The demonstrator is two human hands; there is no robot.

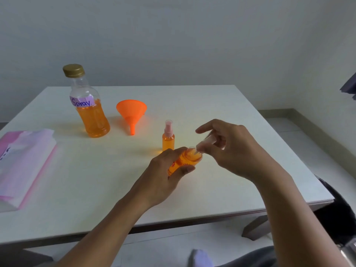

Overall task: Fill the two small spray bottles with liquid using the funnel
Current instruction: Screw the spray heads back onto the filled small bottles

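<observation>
1. Spray bottle no. 1 (185, 159): small, clear plastic w/ orange flower print, full of orange liquid, neck open. It was tilted, mouth toward the right hand (231, 149). The left hand (165, 170) gripped it, thumb on the near side, fingers curled over the far side. Can't tell if the base touched the table (212, 105).
2. Sprayer top (207, 142): pale pink w/ a thin dip tube. It was pinched betw. right thumb & fingers, index finger stuck out above, tube tip at the bottle mouth.
3. Spray bottle no. 2 (168, 138): upright just beyond the left fingers. Orange liquid inside, pink sprayer & clear cap on.
4. Funnel (131, 112): orange, lying on its side farther beyond & left of the left hand, spout toward the person.
5. Large bottle (90, 112): gold cap on, label "Spray.", approx. half full of orange liquid. Upright, well beyond & left of the left hand.
6. Pink pack (21, 162): flat, far left of the left hand.

Both forearms were bare, reaching in over the near table edge.
</observation>
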